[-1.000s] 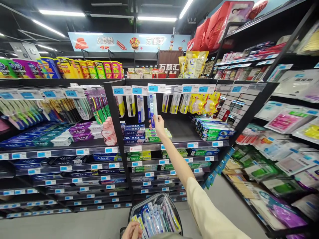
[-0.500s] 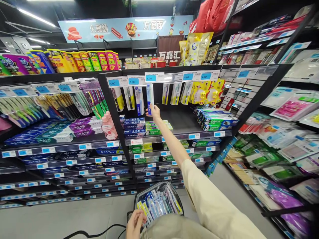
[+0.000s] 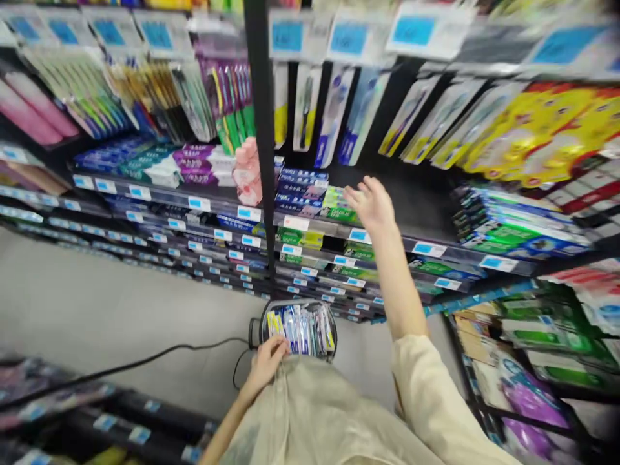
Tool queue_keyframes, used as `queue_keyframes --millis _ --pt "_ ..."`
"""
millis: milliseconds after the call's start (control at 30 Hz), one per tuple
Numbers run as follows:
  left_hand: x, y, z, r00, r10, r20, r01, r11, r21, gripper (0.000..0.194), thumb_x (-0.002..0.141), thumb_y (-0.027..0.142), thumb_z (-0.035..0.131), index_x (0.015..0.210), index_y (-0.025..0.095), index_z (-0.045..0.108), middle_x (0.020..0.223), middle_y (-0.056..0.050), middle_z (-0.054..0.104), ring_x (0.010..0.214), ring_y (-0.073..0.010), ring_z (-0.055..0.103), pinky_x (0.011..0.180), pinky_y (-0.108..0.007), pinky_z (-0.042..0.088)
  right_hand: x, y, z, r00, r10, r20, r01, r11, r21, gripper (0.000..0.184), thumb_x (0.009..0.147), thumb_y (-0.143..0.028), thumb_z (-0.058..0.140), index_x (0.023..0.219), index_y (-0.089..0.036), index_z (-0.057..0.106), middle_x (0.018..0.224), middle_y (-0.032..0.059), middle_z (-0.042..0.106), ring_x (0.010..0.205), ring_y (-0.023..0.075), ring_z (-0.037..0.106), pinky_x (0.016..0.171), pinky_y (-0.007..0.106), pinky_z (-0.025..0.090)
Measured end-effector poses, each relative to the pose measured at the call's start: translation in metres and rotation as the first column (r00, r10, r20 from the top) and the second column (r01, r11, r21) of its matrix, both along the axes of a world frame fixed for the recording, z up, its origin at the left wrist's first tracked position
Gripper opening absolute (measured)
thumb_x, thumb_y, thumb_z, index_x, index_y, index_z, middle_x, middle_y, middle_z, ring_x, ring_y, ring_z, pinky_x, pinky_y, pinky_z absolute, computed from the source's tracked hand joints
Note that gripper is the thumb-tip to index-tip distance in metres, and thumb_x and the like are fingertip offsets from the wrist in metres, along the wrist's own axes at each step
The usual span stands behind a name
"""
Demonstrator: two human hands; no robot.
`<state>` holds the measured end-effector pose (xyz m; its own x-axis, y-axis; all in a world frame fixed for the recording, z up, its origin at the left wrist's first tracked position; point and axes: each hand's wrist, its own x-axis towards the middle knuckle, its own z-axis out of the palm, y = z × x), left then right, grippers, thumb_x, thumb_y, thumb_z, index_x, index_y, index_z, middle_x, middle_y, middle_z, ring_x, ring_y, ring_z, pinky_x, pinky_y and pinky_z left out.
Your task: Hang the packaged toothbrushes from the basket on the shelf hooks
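My right hand (image 3: 372, 202) hovers in front of the shelf with its fingers spread, holding nothing, just below the hanging toothbrush packs (image 3: 334, 116). It is level with the stacked toothpaste boxes (image 3: 310, 194). Low in the view, my left hand (image 3: 268, 359) rests on the near rim of a dark basket (image 3: 258, 328) full of packaged toothbrushes (image 3: 300, 329). Its fingers curl over the rim and some packs; what they grip is blurred.
Black shelving with blue price tags (image 3: 249, 214) runs left and right, and a black upright post (image 3: 261, 129) stands in the middle. Yellow packs (image 3: 537, 129) hang at right, pink bottles (image 3: 248, 171) sit by the post. A black cable (image 3: 145, 358) crosses the grey floor.
My right hand has let go of the hanging toothbrush pack and dropped lower, fingers now spread. The view has swung down and closer to the shelf. My left hand stays at the basket.
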<state>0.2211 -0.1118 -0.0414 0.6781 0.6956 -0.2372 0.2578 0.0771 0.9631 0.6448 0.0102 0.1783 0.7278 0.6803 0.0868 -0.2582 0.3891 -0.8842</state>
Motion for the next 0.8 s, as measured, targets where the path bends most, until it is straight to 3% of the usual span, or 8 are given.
queue_keyframes --millis 133,233,333,400,467,533,633,800 --pt "0.004 -0.008 -0.003 0.999 -0.011 -0.034 0.008 0.995 -0.095 0.024 0.093 0.040 0.055 0.091 0.020 0.068 0.083 -0.003 0.073 0.081 -0.0196 0.069 0.079 -0.030 0.052 -0.030 -0.052 -0.024 0.952 0.225 0.209 -0.207 0.973 -0.107 0.030 0.092 -0.039 0.067 0.120 -0.029 0.064 0.124 0.0090 0.070 0.103 0.0217 0.074 0.075 0.033 0.064" --pt "0.008 -0.018 -0.011 0.998 -0.030 -0.050 0.022 0.988 -0.154 0.022 0.094 0.038 0.055 0.097 0.021 0.069 0.085 -0.003 0.075 0.083 -0.0199 0.071 0.078 -0.029 0.052 -0.056 -0.083 -0.053 0.791 0.581 0.189 -0.520 0.803 -0.291 0.033 0.089 -0.045 0.072 0.113 -0.022 0.069 0.112 0.0101 0.075 0.084 0.0188 0.075 0.062 0.026 0.062" --pt "0.015 -0.028 -0.018 0.997 -0.036 -0.066 0.022 0.979 -0.204 0.021 0.095 0.035 0.055 0.098 0.021 0.070 0.085 -0.003 0.076 0.082 -0.0199 0.071 0.076 -0.029 0.052 -0.080 -0.101 -0.119 0.355 0.932 -0.072 -0.797 0.262 -0.544 0.040 0.086 -0.049 0.074 0.108 -0.015 0.072 0.108 0.0127 0.076 0.080 0.0194 0.076 0.055 0.022 0.060" --pt "0.020 -0.034 -0.028 0.997 -0.028 -0.078 0.008 0.971 -0.240 0.019 0.094 0.032 0.055 0.097 0.021 0.070 0.083 -0.003 0.076 0.080 -0.0194 0.071 0.075 -0.028 0.052 -0.097 -0.110 -0.186 0.114 0.935 -0.337 -0.764 -0.134 -0.632 0.042 0.085 -0.050 0.074 0.107 -0.014 0.073 0.107 0.0122 0.077 0.077 0.0189 0.075 0.052 0.019 0.058" --pt "0.027 -0.039 -0.042 0.996 -0.011 -0.093 -0.016 0.959 -0.282 0.017 0.094 0.031 0.056 0.096 0.021 0.069 0.082 -0.003 0.077 0.078 -0.0191 0.071 0.073 -0.027 0.051 -0.118 -0.122 -0.265 0.126 0.840 -0.528 -0.633 -0.342 -0.695 0.038 0.083 -0.048 0.076 0.096 -0.012 0.074 0.092 0.0105 0.077 0.062 0.0170 0.072 0.045 0.020 0.055" --pt "0.033 -0.044 -0.062 0.993 0.019 -0.114 -0.056 0.944 -0.325 0.018 0.094 0.031 0.055 0.096 0.021 0.069 0.082 -0.003 0.077 0.078 -0.0187 0.071 0.072 -0.027 0.051 -0.140 -0.137 -0.345 0.274 0.717 -0.642 -0.451 -0.493 -0.744 0.034 0.077 -0.041 0.083 0.082 -0.009 0.070 0.068 0.0085 0.072 0.048 0.0164 0.067 0.042 0.021 0.053" --pt "0.037 -0.054 -0.097 0.983 0.085 -0.161 -0.142 0.911 -0.387 0.021 0.097 0.034 0.051 0.098 0.021 0.067 0.082 -0.004 0.077 0.076 -0.0181 0.071 0.074 -0.027 0.052 -0.172 -0.161 -0.450 0.417 0.638 -0.647 -0.357 -0.540 -0.762 0.032 0.076 -0.032 0.084 0.088 -0.006 0.069 0.059 0.0071 0.068 0.046 0.0178 0.066 0.044 0.025 0.055" --pt "0.019 -0.081 -0.155 0.937 0.238 -0.256 -0.341 0.783 -0.521 0.030 0.098 0.046 0.054 0.097 0.020 0.066 0.080 -0.004 0.074 0.075 -0.0191 0.069 0.074 -0.029 0.052 -0.215 -0.177 -0.586 0.588 0.657 -0.472 -0.285 -0.378 -0.881 0.042 0.089 -0.028 0.067 0.128 -0.015 0.059 0.106 0.0106 0.075 0.086 0.0184 0.075 0.072 0.026 0.060"
